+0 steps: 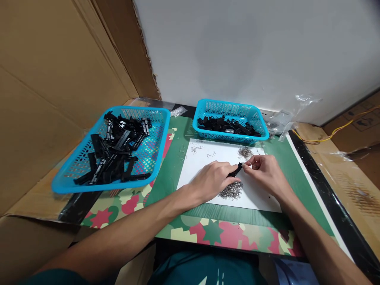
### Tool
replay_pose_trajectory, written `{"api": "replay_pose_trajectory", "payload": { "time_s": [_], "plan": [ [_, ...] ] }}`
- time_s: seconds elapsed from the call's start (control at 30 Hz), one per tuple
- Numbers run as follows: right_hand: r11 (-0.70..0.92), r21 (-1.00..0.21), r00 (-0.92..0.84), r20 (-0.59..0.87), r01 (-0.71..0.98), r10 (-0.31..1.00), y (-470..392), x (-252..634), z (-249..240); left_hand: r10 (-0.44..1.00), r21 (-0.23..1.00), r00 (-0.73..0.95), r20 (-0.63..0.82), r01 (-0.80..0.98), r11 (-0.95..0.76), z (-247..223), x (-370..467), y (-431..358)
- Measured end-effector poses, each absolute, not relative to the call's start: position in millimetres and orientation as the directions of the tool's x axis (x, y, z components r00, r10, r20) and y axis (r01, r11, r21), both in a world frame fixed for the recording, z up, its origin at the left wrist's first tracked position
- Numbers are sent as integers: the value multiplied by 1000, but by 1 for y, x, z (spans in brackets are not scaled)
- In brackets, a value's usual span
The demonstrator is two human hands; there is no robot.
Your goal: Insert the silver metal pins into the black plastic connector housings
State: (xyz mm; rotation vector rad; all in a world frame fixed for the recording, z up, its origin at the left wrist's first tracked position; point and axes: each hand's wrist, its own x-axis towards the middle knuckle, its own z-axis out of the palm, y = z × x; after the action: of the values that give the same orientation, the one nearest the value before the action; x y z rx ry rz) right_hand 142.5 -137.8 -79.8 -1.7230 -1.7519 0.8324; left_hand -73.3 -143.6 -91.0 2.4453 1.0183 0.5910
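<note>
My left hand point(216, 178) is closed around a small black plastic part point(236, 170), holding it just above a white sheet point(202, 164). At the part's right end, the fingertips of my right hand point(261, 168) are pinched together. Whatever lies between those fingertips is too small to make out. Beneath my left hand sits a pile of small metal springs or clips point(230, 191). A second, smaller metal pile point(245, 152) lies beyond my right fingertips. A few loose metal pieces point(196, 148) are scattered near the sheet's far left corner.
On the left, a blue basket point(164, 148) holds several long black parts point(118, 150). Another blue basket point(231, 105) at the back contains smaller black pieces point(222, 125). Cardboard walls point(59, 59) rise at the left; a white wall point(237, 47) stands behind. A yellow cable point(332, 134) runs at right.
</note>
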Motion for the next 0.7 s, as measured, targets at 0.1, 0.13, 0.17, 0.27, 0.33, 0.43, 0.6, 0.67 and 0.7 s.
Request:
{"api": "replay_pose_trajectory", "payload": {
  "time_s": [0.1, 0.13, 0.17, 0.27, 0.33, 0.43, 0.6, 0.67, 0.7],
  "plan": [
    [18, -725, -36, -10, 688, 999, -140, 141, -79, 737, 539, 636, 229, 548, -640, -92, -73, -143],
    [22, -725, -34, -2, 689, 999, -140, 141, -79, 737, 543, 633, 236, 543, -640, -92, -73, -143],
    [27, -726, -35, 5, 687, 999, -140, 141, -79, 736, 544, 631, 243, 540, -643, -93, -73, -143],
    [45, -722, -40, 24, 691, 999, -141, 141, -80, 731, 531, 631, 260, 539, -654, -92, -74, -143],
    [56, -703, -41, 39, 709, 998, -141, 142, -81, 733, 533, 627, 264, 539, -653, -91, -74, -144],
    [83, -675, -43, 75, 733, 996, -142, 141, -83, 746, 564, 613, 258, 531, -632, -89, -74, -144],
    [116, -657, -57, 111, 744, 992, -142, 140, -85, 768, 617, 588, 255, 513, -597, -89, -73, -144],
    [116, -660, -56, 111, 742, 992, -142, 140, -86, 769, 620, 582, 263, 509, -597, -90, -73, -144],
    [114, -663, -57, 107, 740, 993, -141, 139, -86, 768, 618, 582, 267, 509, -599, -91, -73, -144]
  ]
}}
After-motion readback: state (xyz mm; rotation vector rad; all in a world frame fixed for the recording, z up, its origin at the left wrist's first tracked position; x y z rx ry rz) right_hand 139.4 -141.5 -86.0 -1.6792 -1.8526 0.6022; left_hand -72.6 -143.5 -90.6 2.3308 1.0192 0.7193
